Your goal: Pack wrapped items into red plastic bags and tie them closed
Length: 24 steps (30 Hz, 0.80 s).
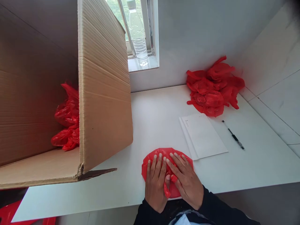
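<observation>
Brown corrugated cardboard box up and to the left of both hands, tipped on its side, mouth open toward the viewer; crumpled red plastic bags partly visible inside, the rest hidden behind the near wall and cut off by the picture's left edge. Left hand flat, fingers spread, palm down on a flattened red plastic bag lying on the white tabletop close to the near edge. Right hand just beside it, also open and flat, fingertips overlapping the left hand's and pressing the same bag; nothing gripped by either. Best pressed evenly from the middle outward, probably, so trapped air escapes and the plastic stays flat instead of springing back. Lower part of the bag covered by both palms, so folds there unreadable; a small red loop poking up between the thumbs, handle or knot impossible to tell. Beyond the right hand, white sheet of paper, its faint writing too small to read; further right, black pen. Far above the right hand, loose heap of red plastic bags against the wall. Clear plastic bottle on the window sill, its top cut off.
</observation>
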### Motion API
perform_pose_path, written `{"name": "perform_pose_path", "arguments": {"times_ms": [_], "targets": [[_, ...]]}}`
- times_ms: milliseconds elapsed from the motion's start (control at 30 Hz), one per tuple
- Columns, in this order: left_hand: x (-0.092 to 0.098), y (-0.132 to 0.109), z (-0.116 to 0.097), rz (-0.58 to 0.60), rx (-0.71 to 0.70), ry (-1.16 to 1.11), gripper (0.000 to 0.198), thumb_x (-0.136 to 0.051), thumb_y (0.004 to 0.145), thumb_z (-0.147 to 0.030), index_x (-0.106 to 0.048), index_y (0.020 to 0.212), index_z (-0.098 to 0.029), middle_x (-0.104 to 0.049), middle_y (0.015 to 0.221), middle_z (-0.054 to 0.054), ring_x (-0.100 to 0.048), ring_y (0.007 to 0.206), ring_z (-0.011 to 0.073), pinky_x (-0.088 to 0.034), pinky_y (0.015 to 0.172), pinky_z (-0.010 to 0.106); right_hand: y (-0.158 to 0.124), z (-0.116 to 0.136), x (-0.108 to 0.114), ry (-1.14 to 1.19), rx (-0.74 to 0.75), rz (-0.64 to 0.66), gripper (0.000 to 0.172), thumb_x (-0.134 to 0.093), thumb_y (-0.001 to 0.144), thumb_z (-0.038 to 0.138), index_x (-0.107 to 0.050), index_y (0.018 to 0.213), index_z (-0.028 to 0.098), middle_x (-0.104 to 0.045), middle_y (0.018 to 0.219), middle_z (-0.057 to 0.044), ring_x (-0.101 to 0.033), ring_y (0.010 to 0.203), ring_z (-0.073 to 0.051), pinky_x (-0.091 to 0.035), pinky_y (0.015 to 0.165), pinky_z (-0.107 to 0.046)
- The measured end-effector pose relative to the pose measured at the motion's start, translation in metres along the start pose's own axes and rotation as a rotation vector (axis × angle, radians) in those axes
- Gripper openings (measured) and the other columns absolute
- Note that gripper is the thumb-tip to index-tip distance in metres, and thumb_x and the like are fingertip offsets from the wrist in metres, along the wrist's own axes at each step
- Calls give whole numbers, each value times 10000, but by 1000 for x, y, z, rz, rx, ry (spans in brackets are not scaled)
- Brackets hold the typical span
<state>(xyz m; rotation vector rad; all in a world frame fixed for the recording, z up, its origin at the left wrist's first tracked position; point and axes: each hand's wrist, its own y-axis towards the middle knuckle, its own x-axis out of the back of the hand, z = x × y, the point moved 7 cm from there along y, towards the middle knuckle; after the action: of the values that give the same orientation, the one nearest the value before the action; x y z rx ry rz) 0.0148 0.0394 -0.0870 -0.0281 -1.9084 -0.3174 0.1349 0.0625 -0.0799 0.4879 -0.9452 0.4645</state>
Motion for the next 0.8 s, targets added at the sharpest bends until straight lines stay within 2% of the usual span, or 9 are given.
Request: {"name": "perform_pose_path", "arguments": {"times_ms": [100,300,500,600,667,733,800], "targets": [[-9,-3,2,11,1,18,679,-475,965,-159,-210,1588,-213,-374,1604,95,-296,1499,285,-277,1216,531,-3,-9,-14,-68,15,-24,601,-422,1004,305,-244,1569,202,-363,1601,-115,-300,1492,-300,-403,1153,-568],[-17,-1,2,-3,13,57,639,-435,979,-151,-228,1583,-187,-377,1604,72,-289,1503,254,-265,1225,474,-3,-11,-20,-175,39,-66,564,-363,1018,299,-271,1558,166,-371,1599,-101,-290,1495,-275,-380,1168,-526],[-19,0,3,34,16,68,621,-427,980,-167,-250,1575,-168,-373,1605,63,-312,1494,257,-347,1185,475,-2,-11,-25,-240,25,-43,565,-335,1013,286,-268,1561,161,-356,1607,-77,-290,1495,-264,-366,1167,-500],[-17,-3,3,25,-3,100,617,-440,976,-185,-272,1569,-167,-388,1597,54,-356,1474,256,-395,1161,457,-4,-11,-28,-234,43,-53,567,-340,1006,290,-289,1556,161,-374,1598,-74,-340,1473,-281,-387,1150,-495],[-14,-7,4,-41,-18,121,599,-419,992,-228,-275,1570,-160,-442,1565,59,-402,1449,250,-432,1135,430,-7,-12,-27,-165,88,-103,557,-375,999,304,-335,1541,182,-428,1567,-75,-420,1428,-281,-438,1113,-459],[-9,-12,9,-168,0,120,567,-328,1034,-318,-269,1575,-161,-528,1502,72,-453,1417,246,-470,1098,406,-9,-20,-20,-5,76,-195,507,-409,999,315,-422,1498,230,-530,1494,-57,-524,1350,-253,-503,1051,-385],[-1,-17,18,-313,48,108,573,-206,1055,-419,-259,1583,-203,-618,1414,72,-510,1374,244,-490,1075,396,-10,-40,-9,210,-88,-287,413,-408,1011,334,-552,1392,271,-650,1365,-34,-625,1234,-222,-560,957,-315]]}}
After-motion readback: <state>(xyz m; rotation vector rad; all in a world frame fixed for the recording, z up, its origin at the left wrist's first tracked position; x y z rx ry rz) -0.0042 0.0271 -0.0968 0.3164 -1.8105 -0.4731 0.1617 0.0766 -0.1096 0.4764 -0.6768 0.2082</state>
